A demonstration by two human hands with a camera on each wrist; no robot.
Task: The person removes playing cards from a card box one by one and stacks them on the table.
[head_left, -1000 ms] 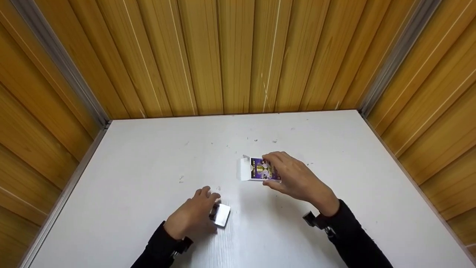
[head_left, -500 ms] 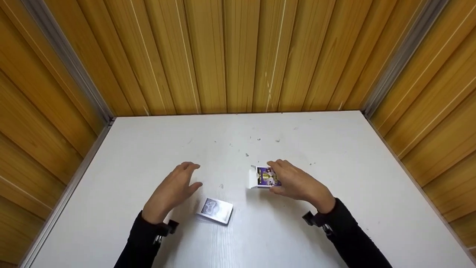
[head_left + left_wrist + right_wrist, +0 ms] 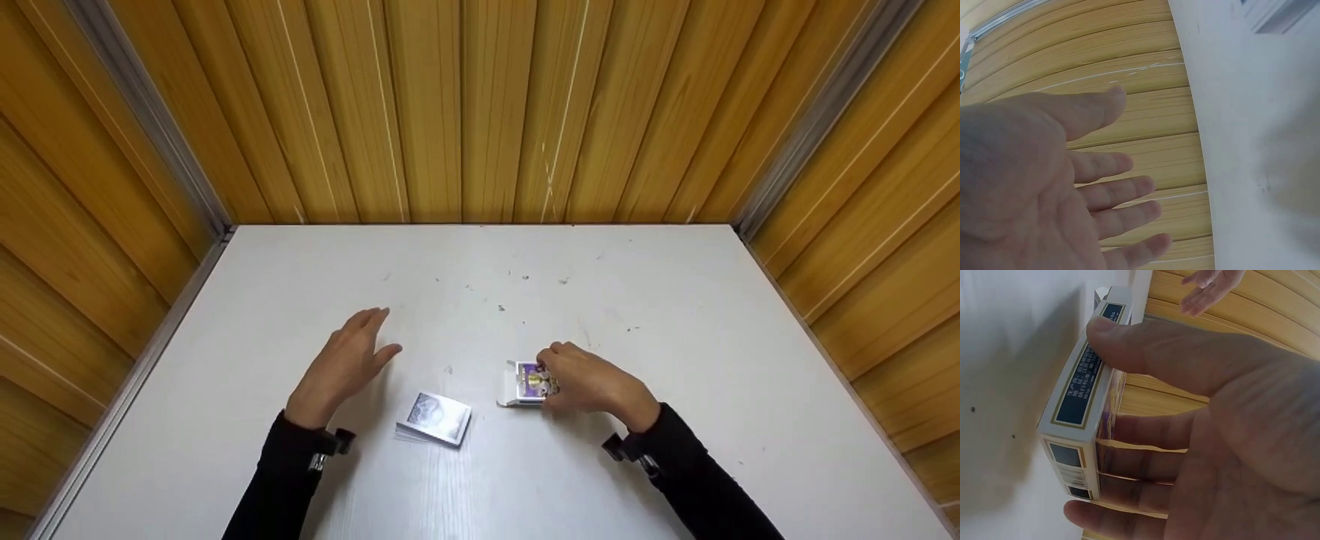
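Observation:
My right hand grips a small card box, white with a purple and gold printed face, its end flap hanging open to the left. In the right wrist view the thumb presses the dark labelled side of the box, and the other fingers lie along the printed face and far edge. My left hand hovers with nothing in it, fingers extended and thumb apart. Just right of and below it, a deck of silvery cards lies on the table, slightly fanned at its left edge.
The white table carries several small dark specks and scraps near its middle. Yellow wood-look panels wall it in at the back and both sides, with grey metal posts in the corners.
My left hand has let go of the deck of cards and moved up and left. The deck now lies on the table. My right hand has brought the card box lower, toward me.

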